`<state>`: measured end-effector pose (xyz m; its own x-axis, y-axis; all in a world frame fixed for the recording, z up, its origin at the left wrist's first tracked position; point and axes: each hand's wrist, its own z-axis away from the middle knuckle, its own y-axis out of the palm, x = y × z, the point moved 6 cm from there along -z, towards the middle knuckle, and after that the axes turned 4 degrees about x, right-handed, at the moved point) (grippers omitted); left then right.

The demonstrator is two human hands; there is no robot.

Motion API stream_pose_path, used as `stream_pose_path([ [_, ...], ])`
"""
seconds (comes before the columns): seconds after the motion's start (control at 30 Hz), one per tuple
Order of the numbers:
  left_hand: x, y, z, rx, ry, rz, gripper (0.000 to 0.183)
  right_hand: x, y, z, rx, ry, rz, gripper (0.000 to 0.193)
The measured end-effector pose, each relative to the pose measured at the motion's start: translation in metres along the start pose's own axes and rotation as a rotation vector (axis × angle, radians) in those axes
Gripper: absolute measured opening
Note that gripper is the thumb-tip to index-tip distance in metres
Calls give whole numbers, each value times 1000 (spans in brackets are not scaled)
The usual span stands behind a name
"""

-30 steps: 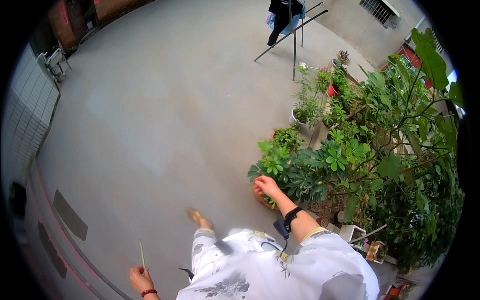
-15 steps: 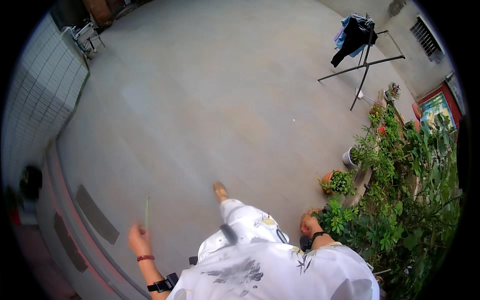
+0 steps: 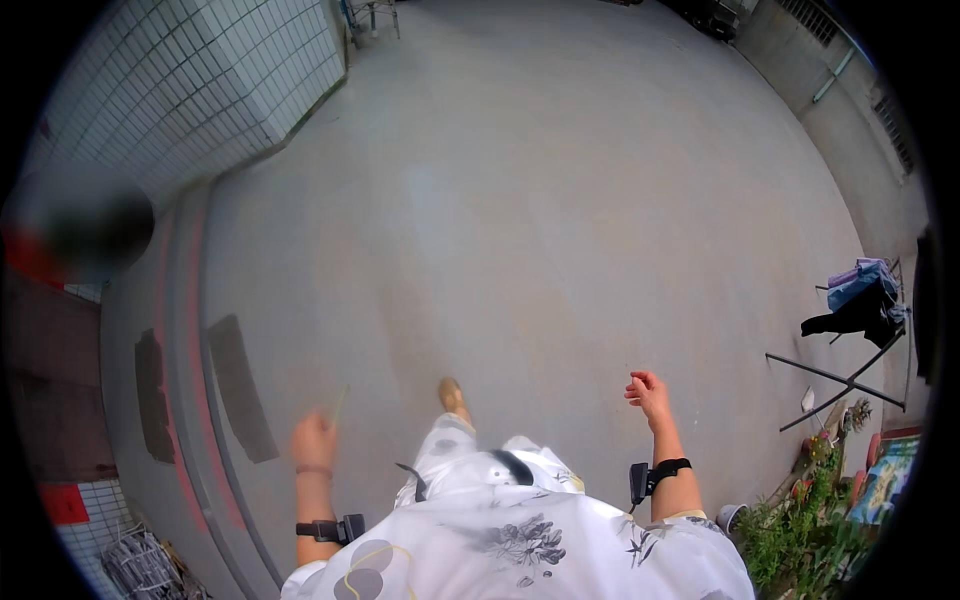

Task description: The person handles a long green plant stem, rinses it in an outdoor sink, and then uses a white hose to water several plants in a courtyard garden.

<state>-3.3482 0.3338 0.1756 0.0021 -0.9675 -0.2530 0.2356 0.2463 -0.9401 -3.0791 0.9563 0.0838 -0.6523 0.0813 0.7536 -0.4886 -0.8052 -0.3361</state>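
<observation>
My left hand (image 3: pixel 314 440), smeared by motion, is held out over the concrete floor, closed on a thin green stem (image 3: pixel 343 400). The stem sticks up from the fingers, and its exact kind is too blurred to tell. On the other side my right hand (image 3: pixel 650 393) is raised in front of me with loosely bent fingers that stand apart. Nothing shows in it. Each wrist wears a black strap with a small device. Below, my tan shoe (image 3: pixel 454 398) is on the floor, one foot ahead of my body.
Two steps (image 3: pixel 190 350) with pink edges and dark mats lie left, below a white tiled wall (image 3: pixel 240 70). At right are a folding drying rack (image 3: pixel 848 382) with clothes (image 3: pixel 865 300), potted plants (image 3: pixel 800 530) and a grey wall (image 3: pixel 860 160). Bundled sticks (image 3: pixel 145 568) lie at lower left.
My view has turned left, so rack and plants shift toward the right rim. My right hand has come away from beside the plants and opened. My left hand still holds the stem.
</observation>
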Motion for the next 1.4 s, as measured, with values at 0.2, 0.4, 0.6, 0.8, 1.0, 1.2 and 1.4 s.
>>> stream_pose_path([
  [0.2,-89,-84,-238,-140,167,95,28,-36,40,-63,90,490,131,27],
  [0.4,-150,-131,-463,-180,165,168,28,36,90,-195,99,740,192,25],
  [0.6,-201,-193,-646,-213,79,235,27,271,182,-480,93,364,256,28],
  [0.8,-217,-221,-848,-263,3,248,28,671,307,-674,177,-302,180,23],
  [1.0,-275,-238,-1090,-160,33,293,29,700,334,-796,49,-36,229,23],
  [1.2,-369,-300,-1309,-159,155,292,28,546,349,-800,217,725,190,27],
  [1.4,-463,-315,-1525,-231,219,429,30,610,372,-985,244,619,396,26],
])
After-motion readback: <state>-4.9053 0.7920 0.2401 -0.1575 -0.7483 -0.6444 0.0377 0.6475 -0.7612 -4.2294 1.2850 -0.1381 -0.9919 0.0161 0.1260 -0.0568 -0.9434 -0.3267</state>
